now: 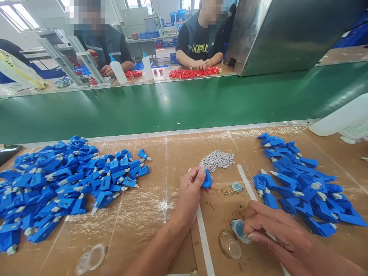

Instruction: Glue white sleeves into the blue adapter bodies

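Near the middle of the table my left hand (pixel 195 182) pinches a blue plastic part (pixel 207 179) with a pale tip between thumb and fingers. My right hand (pixel 266 224) is closed in a pinch above a small clear cup of bluish paste (pixel 240 230); whatever its fingers hold is hidden. Beside that cup sits a clear lidded cup (pixel 230 244). A small round lid with blue residue (pixel 237 186) and a thin stick lie farther back. Just beyond my left hand is a heap of small grey pieces (pixel 218 159).
A large pile of blue parts (pixel 54 180) spreads on the left, another pile (pixel 301 184) on the right. A clear open container (pixel 90 258) lies front left; a white bottle (pixel 342 117) lies at right. Across the green belt (pixel 161 105), two people handle red parts (pixel 192 73).
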`<state>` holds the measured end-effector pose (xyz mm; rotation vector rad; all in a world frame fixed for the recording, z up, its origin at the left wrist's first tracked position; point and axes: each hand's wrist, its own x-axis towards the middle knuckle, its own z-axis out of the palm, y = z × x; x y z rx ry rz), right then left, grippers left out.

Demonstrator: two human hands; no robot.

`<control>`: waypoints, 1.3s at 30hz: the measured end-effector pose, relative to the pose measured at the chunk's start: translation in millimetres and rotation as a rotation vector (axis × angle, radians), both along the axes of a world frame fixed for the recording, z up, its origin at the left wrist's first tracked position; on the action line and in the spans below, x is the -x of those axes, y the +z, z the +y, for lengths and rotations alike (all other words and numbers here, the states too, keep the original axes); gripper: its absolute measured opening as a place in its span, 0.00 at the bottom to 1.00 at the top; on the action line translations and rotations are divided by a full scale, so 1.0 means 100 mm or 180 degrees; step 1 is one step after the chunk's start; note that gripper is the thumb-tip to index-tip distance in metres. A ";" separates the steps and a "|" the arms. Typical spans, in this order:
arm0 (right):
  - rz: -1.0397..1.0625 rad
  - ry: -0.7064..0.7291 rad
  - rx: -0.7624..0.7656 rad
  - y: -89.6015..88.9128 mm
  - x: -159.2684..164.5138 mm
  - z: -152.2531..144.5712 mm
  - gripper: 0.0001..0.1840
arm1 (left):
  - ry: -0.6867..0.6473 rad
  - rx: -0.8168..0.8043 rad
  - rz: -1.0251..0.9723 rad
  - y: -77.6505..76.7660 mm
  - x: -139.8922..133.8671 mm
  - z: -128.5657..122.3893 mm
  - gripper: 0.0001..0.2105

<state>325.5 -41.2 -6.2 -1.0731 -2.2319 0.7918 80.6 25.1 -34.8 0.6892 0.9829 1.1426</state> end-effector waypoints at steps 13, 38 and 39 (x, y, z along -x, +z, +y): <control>0.0552 -0.1027 -0.0402 0.07 0.27 0.56 0.13 | -0.0598 0.0682 -0.1103 -0.17 -0.18 -0.09 0.29; 0.0695 -0.0670 -0.0519 0.03 0.47 0.69 0.15 | -0.0751 0.0552 -0.1066 -0.20 -0.18 -0.12 0.27; 0.0698 -0.0621 -0.0528 0.04 0.47 0.69 0.16 | -0.0751 0.0567 -0.1070 -0.20 -0.18 -0.12 0.27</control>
